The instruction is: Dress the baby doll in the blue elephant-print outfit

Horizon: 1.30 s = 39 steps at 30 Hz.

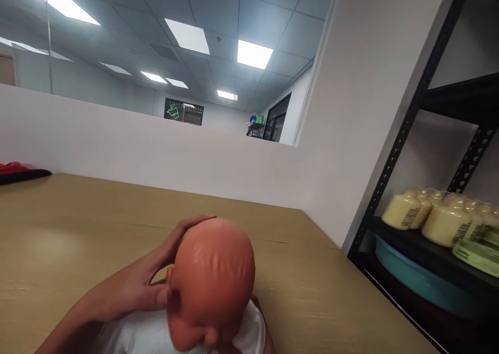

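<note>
Only one hand (155, 284) on one doll's head (217, 275) — seemingly the left.

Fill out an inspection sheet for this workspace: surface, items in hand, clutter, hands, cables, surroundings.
Surface: light wooden table, with a thin seam line across it.
Job's things: baby doll in a white garment, at the near edge, head bare.
Clutter: red and black item at the table's far left edge.
Hands: left hand cups the back of the doll's head; right hand not in view.
Cables: nothing seen.
Surroundings: white partition behind the table; black metal rack at right holding yellow jars, a teal tub beneath; ceiling light panels lit.
</note>
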Tool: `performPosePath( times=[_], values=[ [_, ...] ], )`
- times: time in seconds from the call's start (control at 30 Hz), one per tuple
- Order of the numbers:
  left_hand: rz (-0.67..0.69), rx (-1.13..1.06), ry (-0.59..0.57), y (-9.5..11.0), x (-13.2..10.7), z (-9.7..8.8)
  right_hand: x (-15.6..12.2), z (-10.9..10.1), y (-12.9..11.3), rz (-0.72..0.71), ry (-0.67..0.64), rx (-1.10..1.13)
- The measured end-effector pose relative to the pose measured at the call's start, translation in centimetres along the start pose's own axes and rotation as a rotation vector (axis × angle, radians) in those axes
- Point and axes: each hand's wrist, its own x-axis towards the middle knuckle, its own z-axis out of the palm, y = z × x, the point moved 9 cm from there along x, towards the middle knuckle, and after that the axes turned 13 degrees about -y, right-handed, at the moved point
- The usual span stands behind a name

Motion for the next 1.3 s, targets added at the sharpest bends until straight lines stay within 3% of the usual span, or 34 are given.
performPosePath(
  times=[0.17, 0.27, 0.4, 0.57, 0.67, 0.8, 1.0, 1.2, 1.3],
  values=[
    [-0.031, -0.084, 0.012, -2.2, 5.0, -2.4, 1.7, -3.2, 5.9, 0.223, 0.075, 0.102],
    [0.002, -0.116, 0.033, -5.1, 7.8, -4.8, 4.1, -4.0, 7.4, 0.312, 0.089, 0.161],
    [0.019, -0.292, 0.038, -9.9, 11.1, -7.7, 7.2, -5.2, 9.1, 0.386, 0.205, 0.281],
    [-0.065, -0.494, -0.011, -15.5, 13.5, -9.4, 9.3, -7.0, 12.6, 0.357, 0.109, 0.261],
    [-0.111, -0.537, 0.020, -18.3, 14.0, -10.6, 8.8, -8.4, 16.2, 0.420, 0.006, 0.171],
    [-0.202, -0.595, 0.048, -22.0, 14.5, -11.7, 7.8, -10.3, 19.9, 0.485, -0.023, 0.006],
    [-0.380, -0.668, 0.028, -27.5, 15.6, -11.7, 7.2, -11.2, 20.6, 0.502, 0.024, -0.213],
    [-0.516, -0.704, -0.039, -30.9, 15.9, -10.7, 6.5, -10.5, 20.2, 0.526, 0.024, -0.303],
    [-0.595, -0.648, 0.006, -32.8, 15.6, -11.0, 6.7, -10.6, 20.2, 0.518, 0.023, -0.327]
  ],
)
